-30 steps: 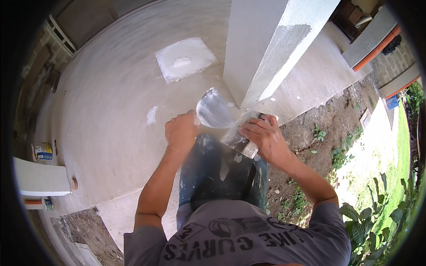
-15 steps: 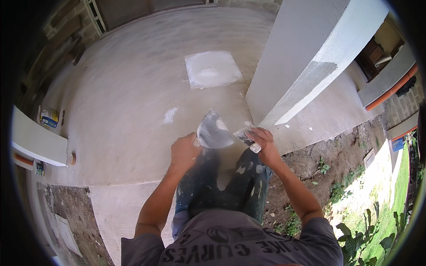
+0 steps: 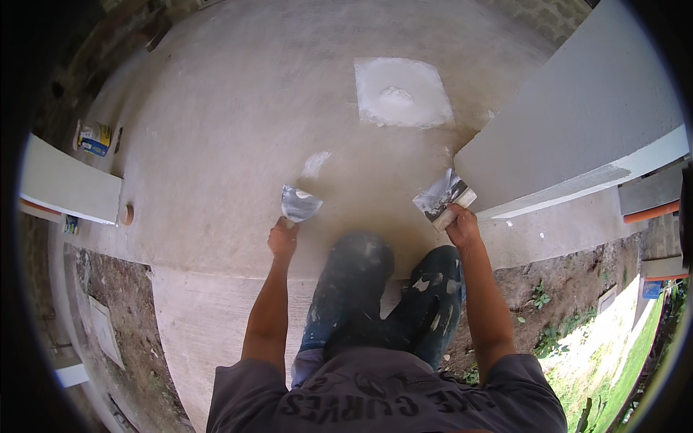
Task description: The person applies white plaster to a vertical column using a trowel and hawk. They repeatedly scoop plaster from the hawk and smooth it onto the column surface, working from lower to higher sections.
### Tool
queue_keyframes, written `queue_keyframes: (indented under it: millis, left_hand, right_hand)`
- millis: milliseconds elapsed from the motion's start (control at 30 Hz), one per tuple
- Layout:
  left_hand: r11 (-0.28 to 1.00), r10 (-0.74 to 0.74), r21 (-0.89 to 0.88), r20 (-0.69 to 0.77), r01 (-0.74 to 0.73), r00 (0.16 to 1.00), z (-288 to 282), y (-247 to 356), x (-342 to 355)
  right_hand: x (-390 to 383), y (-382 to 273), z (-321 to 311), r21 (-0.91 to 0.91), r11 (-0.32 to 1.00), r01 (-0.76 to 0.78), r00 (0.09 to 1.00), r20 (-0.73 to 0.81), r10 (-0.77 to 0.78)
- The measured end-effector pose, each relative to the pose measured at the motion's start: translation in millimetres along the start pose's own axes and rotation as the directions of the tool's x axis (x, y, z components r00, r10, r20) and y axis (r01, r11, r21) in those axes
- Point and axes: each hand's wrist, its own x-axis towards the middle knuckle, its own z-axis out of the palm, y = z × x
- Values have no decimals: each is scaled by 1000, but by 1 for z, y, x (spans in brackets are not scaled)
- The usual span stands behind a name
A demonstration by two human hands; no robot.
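Gripping: left hand [image 3: 283, 237] closed round grey fan-shaped scraper [image 3: 299, 205], pale-patched; right hand [image 3: 463, 226] closed on rectangular trowel [image 3: 442, 198], dark-and-pale.

2 hands: 1 left hand [image 3: 282, 237], 1 right hand [image 3: 463, 226]. 2 flat-bladed tools: rounded scraper [image 3: 299, 203] in left, straight-edged scraper [image 3: 442, 199] in right. 1 white square sheet [image 3: 427, 83] ahead, between hands, 1 white heap [image 3: 395, 95] on it; 1 yellow-and-blue container [image 3: 94, 137] far left of left hand.

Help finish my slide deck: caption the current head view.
Left hand holds a rounded blade, right hand a rectangular trowel; a white square patch marks the grey floor.
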Motion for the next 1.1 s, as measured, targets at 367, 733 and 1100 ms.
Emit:
queue_keyframes:
  millis: [367,733,1100]
  left_hand:
    - [996,-83,-17,54,84,995,12,-17,-1]
    - [992,-129,28,117,127,985,7,-18,-7]
    - [994,-107,10,140,106,984,6,-23,-7]
  right_hand:
    - [219,-44,72,-728,-357,585,525,676,-517]
    - [366,-46,100,-551,-702,452,552,791,-265]
    - [424,-55,90,-441,-772,458,673,739,-23]
